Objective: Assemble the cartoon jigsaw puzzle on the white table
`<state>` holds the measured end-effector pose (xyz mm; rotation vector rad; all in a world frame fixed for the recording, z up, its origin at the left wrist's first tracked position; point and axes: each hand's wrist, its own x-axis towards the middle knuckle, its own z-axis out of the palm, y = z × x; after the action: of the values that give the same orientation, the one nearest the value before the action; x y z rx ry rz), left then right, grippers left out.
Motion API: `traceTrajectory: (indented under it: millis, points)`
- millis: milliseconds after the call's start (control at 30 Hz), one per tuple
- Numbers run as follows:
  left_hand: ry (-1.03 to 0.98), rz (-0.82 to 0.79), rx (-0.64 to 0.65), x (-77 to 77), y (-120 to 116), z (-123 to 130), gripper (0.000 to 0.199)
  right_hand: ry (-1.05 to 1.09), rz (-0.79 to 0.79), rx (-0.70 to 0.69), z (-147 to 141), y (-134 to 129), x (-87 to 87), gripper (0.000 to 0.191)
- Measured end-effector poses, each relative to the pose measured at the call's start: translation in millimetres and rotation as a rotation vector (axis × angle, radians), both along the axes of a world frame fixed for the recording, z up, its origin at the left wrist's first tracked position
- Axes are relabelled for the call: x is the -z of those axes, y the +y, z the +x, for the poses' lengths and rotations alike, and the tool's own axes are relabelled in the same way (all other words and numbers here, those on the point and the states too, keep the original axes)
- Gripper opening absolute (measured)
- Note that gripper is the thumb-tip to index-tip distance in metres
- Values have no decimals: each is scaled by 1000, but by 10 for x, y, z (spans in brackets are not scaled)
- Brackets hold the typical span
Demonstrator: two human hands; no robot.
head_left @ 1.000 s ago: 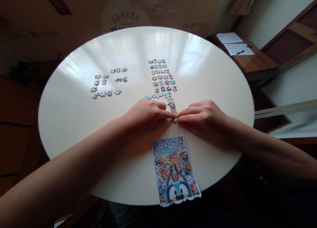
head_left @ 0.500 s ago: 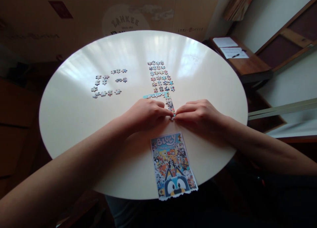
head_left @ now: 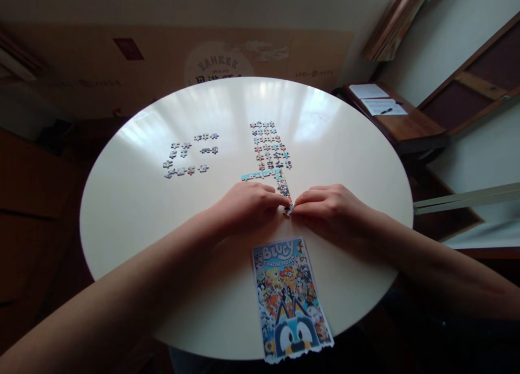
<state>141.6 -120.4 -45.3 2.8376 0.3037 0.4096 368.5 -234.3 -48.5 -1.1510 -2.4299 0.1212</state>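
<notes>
My left hand [head_left: 255, 203] and my right hand [head_left: 325, 201] meet fingertip to fingertip at the near end of a joined strip of jigsaw pieces [head_left: 283, 186]. That strip bends at its far corner into a light-blue edge row [head_left: 260, 174] running left. A jigsaw piece [head_left: 287, 212] shows just below the fingertips, pinched or pressed between both hands; fingers hide part of it. Closer to me lies a printed Bluey picture [head_left: 289, 303] with a torn lower edge.
Loose pieces [head_left: 268, 145] stand in rows beyond the strip. More loose pieces [head_left: 190, 171] are spread in small groups to the left. All lie on a white oval table [head_left: 130, 217]. A wooden side table [head_left: 418, 119] with papers and a pen stands at the back right.
The whole scene sits lower and slightly further right in view, as the camera has tilted up. Both hands stay at the same end of the strip.
</notes>
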Motion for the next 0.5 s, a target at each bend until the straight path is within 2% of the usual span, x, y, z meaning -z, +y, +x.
traceTrajectory:
  millis: [300,500]
  points:
    - [-6,18,5,41,9,-5,36,17,-84,46,-45,-2,-13,19]
    - [3,47,60,-47,3,-55,39,79,-167,41,-10,19,3,19]
